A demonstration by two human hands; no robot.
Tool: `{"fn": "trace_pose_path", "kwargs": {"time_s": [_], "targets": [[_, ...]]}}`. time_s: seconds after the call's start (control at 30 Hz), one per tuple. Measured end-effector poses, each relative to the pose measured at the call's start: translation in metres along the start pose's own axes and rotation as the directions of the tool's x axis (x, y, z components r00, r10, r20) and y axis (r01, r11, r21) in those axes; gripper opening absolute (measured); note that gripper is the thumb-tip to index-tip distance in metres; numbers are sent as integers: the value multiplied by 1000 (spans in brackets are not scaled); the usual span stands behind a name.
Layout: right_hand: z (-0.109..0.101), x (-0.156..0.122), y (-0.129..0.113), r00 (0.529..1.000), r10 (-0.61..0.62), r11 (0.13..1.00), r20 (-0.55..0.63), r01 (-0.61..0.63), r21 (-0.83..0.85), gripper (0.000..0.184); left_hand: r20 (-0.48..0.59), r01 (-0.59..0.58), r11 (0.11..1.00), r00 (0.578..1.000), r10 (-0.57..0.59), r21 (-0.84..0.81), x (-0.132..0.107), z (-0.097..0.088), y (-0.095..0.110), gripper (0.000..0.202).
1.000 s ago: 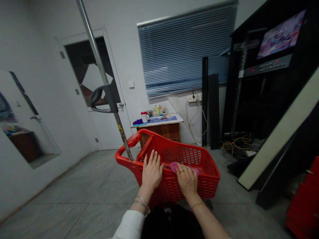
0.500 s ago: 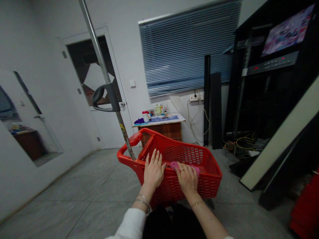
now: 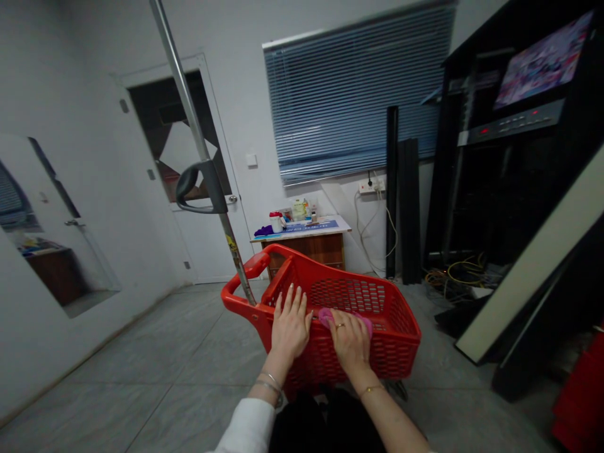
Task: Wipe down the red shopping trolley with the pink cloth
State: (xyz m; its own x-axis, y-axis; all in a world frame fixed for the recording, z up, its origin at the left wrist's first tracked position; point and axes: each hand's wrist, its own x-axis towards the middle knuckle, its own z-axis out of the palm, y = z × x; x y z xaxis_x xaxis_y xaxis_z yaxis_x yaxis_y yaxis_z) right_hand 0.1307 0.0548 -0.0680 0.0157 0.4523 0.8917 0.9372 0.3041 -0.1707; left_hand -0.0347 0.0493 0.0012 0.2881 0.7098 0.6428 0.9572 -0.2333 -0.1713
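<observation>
A red plastic shopping cart [image 3: 396, 352] with lattice walls stands right in front of me, its handle at the left end. My left hand [image 3: 290, 324] lies flat over the near rim, fingers stretched out and nothing held. Farther right along that rim, my right hand [image 3: 350, 340] is closed on a pink cloth [image 3: 325, 316], pressing it against the rim. Part of the cloth is hidden under the fingers. A metal pole [image 3: 189, 107] with a grey grip [image 3: 214, 187] rises at the cart's handle end.
Behind the cart is a small wooden cabinet [image 3: 325, 248] with a white jar [image 3: 276, 222] and a purple cloth [image 3: 264, 231] on top. Cables [image 3: 455, 274] lie on the floor at right, near leaning panels [image 3: 533, 258] and a black rack [image 3: 438, 189].
My right hand and the pink cloth have slid slightly left along the rim. My left hand stays in about the same place.
</observation>
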Motion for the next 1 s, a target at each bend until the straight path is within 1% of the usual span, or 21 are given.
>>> {"fn": "trace_pose_path", "kwargs": {"time_s": [0.1,0.13,0.17,0.23,0.3,0.37,0.4,0.43,0.5,0.6,0.63,0.67,0.7,0.77,0.83,0.87,0.9,0.93,1.0], "targets": [[-12,-8,37,1000,-6,999,16,7,-33,30,3,8,1000,1000,-8,-2,0,0,0,51],[-14,-10,44,1000,8,999,11,-7,-46,30,1,8,1000,1000,-8,-4,1,0,1,51],[-15,-10,46,1000,30,998,-1,-30,-58,30,-4,8,1000,1000,-8,-6,1,0,3,51],[-11,-7,36,997,74,995,-37,-76,-68,29,-13,10,1000,1000,-10,-7,1,1,6,50],[-3,-1,12,995,81,995,-56,-84,-49,29,-12,13,1000,1000,-13,-7,2,1,7,50],[4,3,-7,998,49,999,-43,-49,-15,28,-6,13,1000,1000,-13,-6,2,-1,6,50],[6,4,-11,999,26,1000,-29,-26,-1,28,-3,11,1000,1000,-11,-5,2,-1,5,50],[6,4,-9,1000,7,1000,-14,-7,8,28,1,11,1000,1000,-11,-4,2,-2,4,50],[0,0,9,1000,-25,1000,13,25,10,28,10,12,1000,1000,-12,-1,2,-3,1,50],[-12,-8,47,999,-30,999,26,30,-20,28,9,16,1000,1000,-15,-8,2,-1,1,50],[-14,-9,54,1000,-12,999,17,12,-37,28,3,17,1000,1000,-17,-14,2,0,2,51],[-14,-9,55,1000,11,998,2,-11,-54,28,-3,18,1000,1000,-18,-20,3,0,4,51],[-12,-8,50,999,34,997,-15,-35,-65,28,-7,19,999,1000,-20,-26,3,1,5,51],[-5,-4,27,998,58,996,-38,-60,-67,28,-9,19,999,1000,-20,-35,3,2,6,51],[3,2,1,999,41,998,-32,-42,-42,28,-4,18,999,1000,-18,-34,3,2,5,50],[6,4,-8,1000,17,1000,-19,-18,-25,29,-1,16,999,1000,-16,-31,3,1,3,50],[6,5,-11,1000,-5,1000,-8,5,-12,29,3,14,1000,1000,-14,-26,3,1,1,50],[5,5,-8,1000,-25,1000,1,25,-4,29,7,12,1000,1000,-12,-20,4,0,0,50],[-2,1,12,998,-58,998,17,58,-1,30,12,14,1000,1000,-14,-11,4,0,-3,50]]}}
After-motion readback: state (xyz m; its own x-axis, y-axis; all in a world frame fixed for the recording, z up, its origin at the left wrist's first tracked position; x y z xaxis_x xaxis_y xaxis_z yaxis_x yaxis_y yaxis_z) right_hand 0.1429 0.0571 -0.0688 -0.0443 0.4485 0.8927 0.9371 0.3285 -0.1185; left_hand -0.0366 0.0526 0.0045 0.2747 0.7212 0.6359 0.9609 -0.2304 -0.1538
